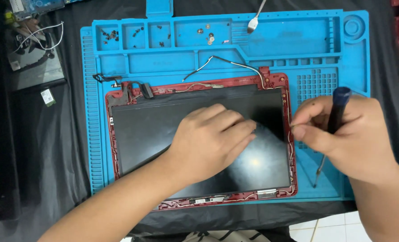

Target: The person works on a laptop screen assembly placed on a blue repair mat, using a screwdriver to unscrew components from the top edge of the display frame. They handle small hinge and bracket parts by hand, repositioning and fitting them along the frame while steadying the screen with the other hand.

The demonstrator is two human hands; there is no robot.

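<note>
A dark laptop screen panel [145,130] lies in a red lid frame [289,103] on a blue work mat [96,148]. My left hand [210,139] rests flat on the panel's middle, fingers together, holding nothing. My right hand [347,134] is at the frame's right edge, closed around a screwdriver [340,105] with a dark blue handle. Its thin shaft [318,175] points down toward the mat. Thumb and forefinger pinch near the red edge.
The mat's top compartments hold several small screws [110,35] and washers [208,36]. A metal spudger [254,20] lies at the top. Thin cables [217,60] run above the frame. Laptop parts and a small circuit board [34,45] sit at the far left on black cloth.
</note>
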